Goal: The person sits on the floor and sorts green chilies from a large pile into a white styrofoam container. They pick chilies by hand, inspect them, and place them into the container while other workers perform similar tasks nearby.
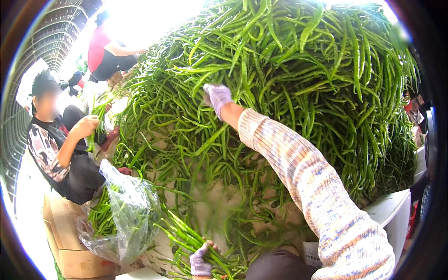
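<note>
A bundle of long green chili peppers (185, 232) lies in my left hand (202, 260), which wears a lilac fingerless-looking glove and grips the bundle near the bottom of the view. My right hand (217, 98), in a matching glove, reaches out to the front slope of a large heap of green chili peppers (297, 70). Its fingers are turned away and partly hidden, so I cannot tell whether they hold a pepper. Loose peppers lie scattered on the pale sheet (217, 206) between my two hands.
Left of my left hand stands a clear plastic bag (131, 213) of peppers, beside a cardboard box (82, 260). A seated person (66, 150) at left holds several peppers; another person (105, 49) crouches farther back. A white container (390, 213) stands at right.
</note>
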A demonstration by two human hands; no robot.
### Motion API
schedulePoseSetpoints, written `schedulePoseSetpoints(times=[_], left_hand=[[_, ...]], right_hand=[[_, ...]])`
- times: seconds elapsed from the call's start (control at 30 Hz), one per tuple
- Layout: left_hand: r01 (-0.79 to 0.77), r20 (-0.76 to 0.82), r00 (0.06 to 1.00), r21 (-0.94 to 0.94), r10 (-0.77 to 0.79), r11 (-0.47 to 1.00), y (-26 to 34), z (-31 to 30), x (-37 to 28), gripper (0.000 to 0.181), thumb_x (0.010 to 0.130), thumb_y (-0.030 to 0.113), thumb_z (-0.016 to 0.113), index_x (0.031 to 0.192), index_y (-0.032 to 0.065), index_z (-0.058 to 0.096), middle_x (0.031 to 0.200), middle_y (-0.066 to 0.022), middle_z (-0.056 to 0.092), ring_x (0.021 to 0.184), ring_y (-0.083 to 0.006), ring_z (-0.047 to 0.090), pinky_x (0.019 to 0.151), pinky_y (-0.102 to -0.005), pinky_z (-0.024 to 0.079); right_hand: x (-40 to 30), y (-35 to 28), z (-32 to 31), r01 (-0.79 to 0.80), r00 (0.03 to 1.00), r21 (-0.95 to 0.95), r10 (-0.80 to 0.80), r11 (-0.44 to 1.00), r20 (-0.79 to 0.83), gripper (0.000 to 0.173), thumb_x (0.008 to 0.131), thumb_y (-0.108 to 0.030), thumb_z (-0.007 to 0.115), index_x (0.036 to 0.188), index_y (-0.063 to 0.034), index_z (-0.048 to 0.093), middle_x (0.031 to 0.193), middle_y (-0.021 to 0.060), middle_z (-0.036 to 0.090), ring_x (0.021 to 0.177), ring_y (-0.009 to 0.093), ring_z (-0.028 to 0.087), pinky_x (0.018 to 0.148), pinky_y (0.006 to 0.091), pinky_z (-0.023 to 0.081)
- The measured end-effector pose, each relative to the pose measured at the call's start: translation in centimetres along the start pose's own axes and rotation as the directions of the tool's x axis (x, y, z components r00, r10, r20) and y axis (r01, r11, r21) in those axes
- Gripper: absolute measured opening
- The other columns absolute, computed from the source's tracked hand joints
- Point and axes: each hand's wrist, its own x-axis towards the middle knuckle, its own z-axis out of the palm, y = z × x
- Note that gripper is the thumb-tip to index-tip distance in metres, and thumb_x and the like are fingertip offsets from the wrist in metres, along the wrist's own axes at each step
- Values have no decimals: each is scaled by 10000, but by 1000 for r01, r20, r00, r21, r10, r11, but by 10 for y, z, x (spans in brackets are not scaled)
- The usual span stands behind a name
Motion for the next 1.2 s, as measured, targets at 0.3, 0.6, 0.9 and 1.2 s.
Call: schedulePoseSetpoints(times=[0.3, 0.6, 0.9, 1.2], left_hand=[[-108, -359, 921, 131, 149, 985, 19, -18, -58, 262, 855, 201, 558, 961, -35, 600, 832, -125, 611, 777, -229, 570, 707, -350, 486], [-78, -419, 906, -35, 56, 996, 1, -68, -61, 236, 817, 138, 609, 970, -40, 623, 826, -123, 647, 720, -226, 608, 654, -326, 520], [-190, -285, 939, 37, 192, 981, -29, -159, -48, 274, 795, 165, 628, 987, -25, 581, 797, -108, 600, 721, -254, 569, 663, -365, 494], [-37, -322, 945, 51, 52, 998, 9, -71, -63, 211, 811, 228, 619, 907, 41, 600, 803, -96, 605, 727, -243, 574, 639, -378, 489]], right_hand=[[64, -47, 32, -158, 973, 599, 226, 785, -40, 608, 697, -507, 669, 1177, -189, 476, 1248, 40, 474, 1087, 257, 449, 912, 449, 322], [109, -54, 9, 6, 966, 483, 120, 875, -229, 632, 775, -484, 564, 1268, -112, 431, 1346, 53, 410, 1194, 223, 400, 989, 423, 310], [116, -47, -21, -66, 973, 443, 157, 894, -172, 267, 796, -407, 490, 845, -167, 595, 868, 20, 617, 752, 241, 572, 734, 447, 448], [-106, 34, -62, -130, 976, -14, 130, 991, 176, 166, 842, -179, 553, 851, -14, 565, 605, 73, 562, 481, 156, 520, 455, 299, 435]])
